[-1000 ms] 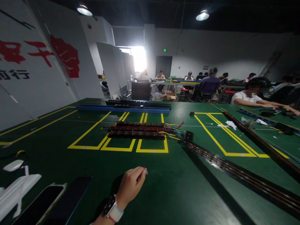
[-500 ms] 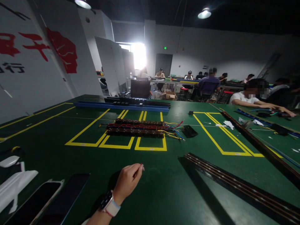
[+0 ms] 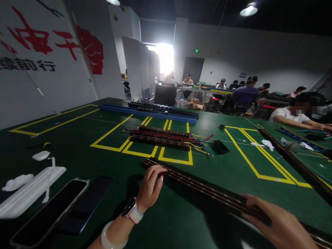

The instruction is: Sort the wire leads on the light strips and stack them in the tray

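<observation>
Across the lower middle of the frame: one long dark strip, thin lines running its length, lying flat on the green desk. Long axis runs from centre frame down to the lower right corner. I log both hands on it, one at each end.

Left hand, lower centre: fingers loosely curled, fingertips resting on the strip's upper-left end; nothing enclosed in the palm. Watch and pale bangle on that wrist.

Right hand, lower right corner: laid over the strip's lower-right stretch, fingers wrapped on its edge; I cannot tell how firmly it grips.

Beyond the strip, upper centre: bundle of dark bars with coloured wires. Lower left: two phones, apart from both hands.
</observation>
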`<state>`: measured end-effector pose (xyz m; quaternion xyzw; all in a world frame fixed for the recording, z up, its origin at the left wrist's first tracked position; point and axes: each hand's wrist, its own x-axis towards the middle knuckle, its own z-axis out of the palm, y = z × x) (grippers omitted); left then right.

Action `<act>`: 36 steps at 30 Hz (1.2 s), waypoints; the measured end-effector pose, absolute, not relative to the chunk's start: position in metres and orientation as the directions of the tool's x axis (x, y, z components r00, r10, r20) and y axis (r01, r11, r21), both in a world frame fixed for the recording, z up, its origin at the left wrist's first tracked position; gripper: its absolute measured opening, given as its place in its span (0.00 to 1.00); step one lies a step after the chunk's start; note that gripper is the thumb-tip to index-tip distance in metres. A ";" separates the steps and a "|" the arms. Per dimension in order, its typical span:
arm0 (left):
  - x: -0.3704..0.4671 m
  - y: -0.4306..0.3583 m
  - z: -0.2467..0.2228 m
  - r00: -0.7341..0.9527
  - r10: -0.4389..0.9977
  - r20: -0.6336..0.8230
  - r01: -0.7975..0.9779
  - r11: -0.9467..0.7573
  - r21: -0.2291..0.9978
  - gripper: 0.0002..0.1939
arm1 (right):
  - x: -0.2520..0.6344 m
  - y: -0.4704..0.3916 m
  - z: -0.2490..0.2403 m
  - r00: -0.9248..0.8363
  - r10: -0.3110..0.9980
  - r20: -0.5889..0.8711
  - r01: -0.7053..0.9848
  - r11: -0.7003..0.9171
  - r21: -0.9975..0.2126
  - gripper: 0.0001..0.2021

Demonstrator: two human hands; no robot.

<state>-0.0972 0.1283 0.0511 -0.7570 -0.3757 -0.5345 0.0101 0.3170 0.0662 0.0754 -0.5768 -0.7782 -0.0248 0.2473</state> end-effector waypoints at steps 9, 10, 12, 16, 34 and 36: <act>-0.099 0.135 0.044 -0.019 0.483 0.876 0.611 -0.687 0.392 0.14 | 0.104 0.187 0.094 -0.487 0.823 0.293 0.812 0.550 -0.196 0.13; -0.099 0.136 0.044 -0.031 0.484 0.875 0.618 -0.679 0.397 0.14 | 0.085 0.196 0.093 -0.493 0.814 0.308 0.806 0.561 -0.191 0.13; -0.098 0.136 0.043 -0.042 0.493 0.869 0.628 -0.664 0.407 0.13 | 0.049 0.211 0.090 -0.531 0.781 0.327 0.778 0.603 -0.177 0.13; -0.096 0.137 0.041 -0.048 0.515 0.856 0.636 -0.645 0.424 0.11 | -0.012 0.231 0.084 -0.607 0.735 0.301 0.727 0.667 -0.163 0.08; -0.090 0.127 0.052 0.083 0.781 0.619 0.458 -0.581 0.673 0.12 | 0.171 0.224 0.099 -0.506 0.797 0.330 0.785 0.584 -0.206 0.18; -0.085 0.126 0.054 0.149 0.870 0.470 0.333 -0.491 0.805 0.17 | 0.193 0.222 0.093 -0.506 0.834 0.221 0.786 0.551 -0.278 0.20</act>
